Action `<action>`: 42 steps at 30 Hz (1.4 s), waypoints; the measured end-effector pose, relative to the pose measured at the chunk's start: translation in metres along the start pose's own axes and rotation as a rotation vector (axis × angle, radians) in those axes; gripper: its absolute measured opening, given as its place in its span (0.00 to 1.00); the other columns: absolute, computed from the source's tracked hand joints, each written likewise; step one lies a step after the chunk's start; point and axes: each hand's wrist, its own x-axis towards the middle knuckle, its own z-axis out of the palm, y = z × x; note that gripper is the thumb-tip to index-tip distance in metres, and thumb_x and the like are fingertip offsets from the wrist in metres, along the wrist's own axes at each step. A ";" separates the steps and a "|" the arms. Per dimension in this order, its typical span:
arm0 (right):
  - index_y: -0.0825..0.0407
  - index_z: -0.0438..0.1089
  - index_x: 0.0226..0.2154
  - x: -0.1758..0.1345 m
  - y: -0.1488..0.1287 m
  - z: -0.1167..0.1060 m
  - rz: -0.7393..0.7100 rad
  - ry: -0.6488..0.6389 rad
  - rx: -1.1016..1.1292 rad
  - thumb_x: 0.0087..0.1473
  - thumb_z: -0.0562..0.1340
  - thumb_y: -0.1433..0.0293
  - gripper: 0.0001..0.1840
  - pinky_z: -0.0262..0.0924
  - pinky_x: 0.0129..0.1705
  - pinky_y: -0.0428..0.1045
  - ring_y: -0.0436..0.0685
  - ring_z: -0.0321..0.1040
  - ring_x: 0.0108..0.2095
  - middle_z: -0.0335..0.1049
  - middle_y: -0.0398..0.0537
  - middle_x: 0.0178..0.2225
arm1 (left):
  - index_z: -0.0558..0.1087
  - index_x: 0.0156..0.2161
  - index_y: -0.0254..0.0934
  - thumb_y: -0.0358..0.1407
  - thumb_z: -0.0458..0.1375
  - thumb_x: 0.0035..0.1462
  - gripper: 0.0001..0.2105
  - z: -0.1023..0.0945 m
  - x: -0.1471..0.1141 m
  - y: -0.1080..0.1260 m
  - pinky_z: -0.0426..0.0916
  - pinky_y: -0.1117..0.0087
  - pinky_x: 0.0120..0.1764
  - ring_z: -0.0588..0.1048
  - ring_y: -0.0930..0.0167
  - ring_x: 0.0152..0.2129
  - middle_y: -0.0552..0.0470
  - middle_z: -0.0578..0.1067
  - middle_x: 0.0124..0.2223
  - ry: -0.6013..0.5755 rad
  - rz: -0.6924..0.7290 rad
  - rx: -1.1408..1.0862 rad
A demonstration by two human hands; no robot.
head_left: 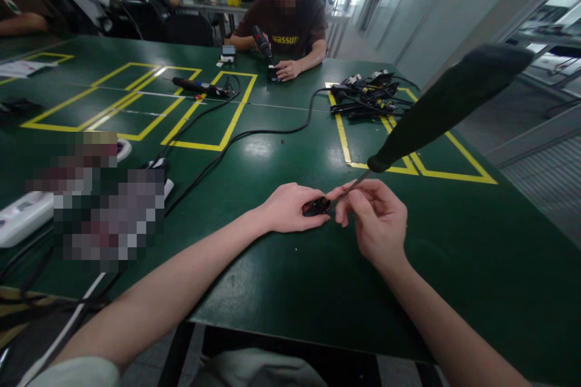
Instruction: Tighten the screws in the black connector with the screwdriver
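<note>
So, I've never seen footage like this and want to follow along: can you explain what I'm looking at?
There's no machine here, just a person's two bare hands, seen in one picture from a camera worn on the head. The left hand holds a small black part over the green table. The right hand pinches the thin shaft of what looks like a screwdriver, its dark handle leaning up to the right. Farther off lie a black corded tool, a pile of black cords and yellow tape marking boxes.
</note>
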 end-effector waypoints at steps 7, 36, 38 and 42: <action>0.51 0.76 0.32 0.003 -0.002 -0.002 -0.018 0.020 -0.013 0.59 0.71 0.65 0.08 0.63 0.18 0.43 0.46 0.67 0.18 0.81 0.47 0.33 | 0.75 0.36 0.37 0.46 0.61 0.62 0.13 0.003 0.001 -0.002 0.58 0.71 0.31 0.73 0.72 0.25 0.56 0.74 0.26 0.018 -0.006 0.026; 0.51 0.80 0.33 0.004 -0.001 -0.004 -0.033 -0.024 -0.073 0.59 0.70 0.64 0.08 0.64 0.20 0.45 0.46 0.67 0.19 0.80 0.47 0.35 | 0.73 0.34 0.38 0.47 0.61 0.62 0.13 0.005 0.000 -0.004 0.59 0.71 0.32 0.73 0.72 0.25 0.56 0.74 0.26 0.028 -0.005 0.047; 0.50 0.81 0.36 0.003 -0.002 -0.003 -0.022 -0.037 -0.093 0.58 0.71 0.63 0.07 0.66 0.21 0.46 0.47 0.67 0.19 0.79 0.45 0.33 | 0.73 0.35 0.38 0.46 0.61 0.62 0.12 0.004 0.001 -0.003 0.59 0.70 0.32 0.73 0.72 0.25 0.57 0.74 0.27 0.024 0.001 0.046; 0.50 0.77 0.34 0.001 -0.003 -0.001 0.015 -0.018 -0.118 0.51 0.76 0.64 0.11 0.69 0.22 0.46 0.49 0.68 0.20 0.78 0.42 0.28 | 0.71 0.32 0.38 0.46 0.60 0.62 0.13 0.004 0.001 -0.002 0.59 0.70 0.32 0.72 0.72 0.25 0.58 0.72 0.25 0.027 0.000 0.037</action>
